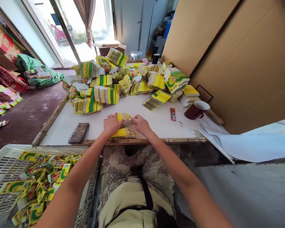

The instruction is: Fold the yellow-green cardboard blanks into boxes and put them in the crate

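My left hand (112, 124) is closed around a small yellow carton (120, 117), its thumb on the near side. Just to the right, the fingers of my right hand (140, 124) are pinched together at the carton's edge; whether they grip the carton or something finer is too small to make out. Below both hands, at the table's front edge, lies a stack of flattened yellow cartons (123, 133). Several bundles of flat yellow and green cartons (106, 95) are heaped farther back on the white table (135, 107).
A white plastic crate (2, 158) full of folded cartons stands at lower left. A blurred dark object (79, 133) lies left on the table. At right are a maroon mug (196, 110), a small red packet (173, 114) and large cardboard sheets (242, 63). Another person's foot (2, 123) shows far left.
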The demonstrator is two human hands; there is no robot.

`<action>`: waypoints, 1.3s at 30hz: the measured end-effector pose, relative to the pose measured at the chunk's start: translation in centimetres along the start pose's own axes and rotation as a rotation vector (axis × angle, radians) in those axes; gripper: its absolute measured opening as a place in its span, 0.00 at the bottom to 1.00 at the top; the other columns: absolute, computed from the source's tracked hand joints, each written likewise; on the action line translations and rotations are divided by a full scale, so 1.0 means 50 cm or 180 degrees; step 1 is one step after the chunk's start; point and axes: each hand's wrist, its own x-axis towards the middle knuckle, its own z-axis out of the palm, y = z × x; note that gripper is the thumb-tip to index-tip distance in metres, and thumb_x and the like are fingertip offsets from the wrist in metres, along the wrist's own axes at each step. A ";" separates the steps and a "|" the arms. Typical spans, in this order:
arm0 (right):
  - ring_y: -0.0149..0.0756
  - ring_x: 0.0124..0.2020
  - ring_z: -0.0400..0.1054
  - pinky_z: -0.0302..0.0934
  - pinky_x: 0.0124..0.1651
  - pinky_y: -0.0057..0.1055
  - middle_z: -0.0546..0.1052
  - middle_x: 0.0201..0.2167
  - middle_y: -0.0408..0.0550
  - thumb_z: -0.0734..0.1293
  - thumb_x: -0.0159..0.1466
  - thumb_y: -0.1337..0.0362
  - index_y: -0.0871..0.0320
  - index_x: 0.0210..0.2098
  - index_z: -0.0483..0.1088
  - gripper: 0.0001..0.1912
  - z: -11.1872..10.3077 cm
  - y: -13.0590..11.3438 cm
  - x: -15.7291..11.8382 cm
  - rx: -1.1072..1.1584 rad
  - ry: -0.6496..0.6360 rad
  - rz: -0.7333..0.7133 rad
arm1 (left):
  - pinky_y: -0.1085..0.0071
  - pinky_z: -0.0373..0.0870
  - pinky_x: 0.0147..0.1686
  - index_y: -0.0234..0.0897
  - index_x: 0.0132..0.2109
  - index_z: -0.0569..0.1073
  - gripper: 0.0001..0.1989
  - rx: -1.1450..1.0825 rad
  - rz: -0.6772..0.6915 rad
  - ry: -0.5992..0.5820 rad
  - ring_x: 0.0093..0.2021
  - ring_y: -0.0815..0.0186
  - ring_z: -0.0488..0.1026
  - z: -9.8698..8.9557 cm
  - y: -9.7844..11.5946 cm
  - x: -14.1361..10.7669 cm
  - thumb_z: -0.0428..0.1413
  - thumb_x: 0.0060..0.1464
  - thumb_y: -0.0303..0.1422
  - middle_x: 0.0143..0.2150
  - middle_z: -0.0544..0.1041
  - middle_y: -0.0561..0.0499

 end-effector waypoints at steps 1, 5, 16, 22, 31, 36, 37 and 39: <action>0.39 0.49 0.67 0.59 0.45 0.29 0.72 0.47 0.54 0.60 0.69 0.66 0.56 0.48 0.74 0.13 0.001 -0.001 -0.003 -0.0056 0.0027 -0.0016 | 0.55 0.62 0.52 0.37 0.64 0.60 0.33 -0.0013 0.0010 -0.0009 0.57 0.48 0.66 0.000 0.000 0.000 0.38 0.63 0.54 0.57 0.71 0.35; 0.40 0.51 0.65 0.58 0.47 0.29 0.72 0.47 0.53 0.60 0.69 0.65 0.56 0.44 0.74 0.11 0.002 -0.008 0.001 -0.0209 0.0038 -0.0093 | 0.55 0.62 0.52 0.36 0.64 0.59 0.33 -0.0023 -0.0008 -0.0015 0.58 0.48 0.65 -0.002 0.001 -0.002 0.37 0.63 0.55 0.57 0.71 0.35; 0.44 0.42 0.72 0.60 0.41 0.33 0.78 0.42 0.58 0.59 0.68 0.63 0.63 0.49 0.69 0.15 0.039 -0.044 0.048 -0.0212 0.0048 0.0441 | 0.54 0.62 0.52 0.35 0.64 0.59 0.32 -0.0007 0.0071 -0.0023 0.57 0.47 0.65 -0.002 -0.002 -0.003 0.38 0.64 0.53 0.56 0.71 0.35; 0.44 0.41 0.74 0.61 0.41 0.31 0.80 0.40 0.59 0.58 0.68 0.64 0.63 0.43 0.76 0.16 0.045 -0.068 0.068 0.0038 -0.0132 0.0749 | 0.55 0.62 0.51 0.35 0.64 0.59 0.29 -0.0005 0.0096 -0.0052 0.57 0.48 0.65 -0.005 -0.002 -0.003 0.39 0.65 0.49 0.57 0.70 0.35; 0.41 0.35 0.74 0.62 0.34 0.31 0.81 0.37 0.56 0.59 0.66 0.65 0.61 0.43 0.78 0.16 0.058 -0.112 0.063 0.0502 -0.0480 0.0649 | 0.54 0.63 0.51 0.35 0.63 0.60 0.29 -0.0023 0.0039 -0.0101 0.57 0.48 0.65 -0.008 0.000 0.000 0.39 0.64 0.48 0.56 0.71 0.35; 0.39 0.37 0.72 0.59 0.36 0.28 0.81 0.37 0.51 0.64 0.64 0.59 0.58 0.40 0.78 0.13 0.037 -0.065 0.060 0.0482 -0.0440 0.0565 | 0.54 0.62 0.52 0.35 0.64 0.58 0.29 -0.0038 -0.0018 -0.0052 0.58 0.48 0.65 -0.005 0.001 -0.002 0.39 0.64 0.49 0.57 0.70 0.35; 0.39 0.37 0.72 0.58 0.37 0.28 0.81 0.37 0.52 0.63 0.64 0.60 0.58 0.39 0.78 0.13 0.033 -0.054 0.060 0.0455 -0.0402 0.0565 | 0.54 0.62 0.52 0.36 0.64 0.58 0.29 -0.0044 -0.0018 -0.0043 0.58 0.48 0.65 -0.004 0.001 -0.002 0.39 0.64 0.49 0.57 0.70 0.35; 0.38 0.39 0.71 0.57 0.39 0.28 0.80 0.38 0.52 0.61 0.65 0.65 0.59 0.39 0.78 0.13 0.026 -0.034 0.062 0.0433 -0.0353 0.0501 | 0.54 0.63 0.52 0.37 0.64 0.58 0.29 -0.0055 -0.0014 -0.0045 0.58 0.48 0.65 -0.004 0.000 -0.001 0.38 0.65 0.49 0.57 0.70 0.36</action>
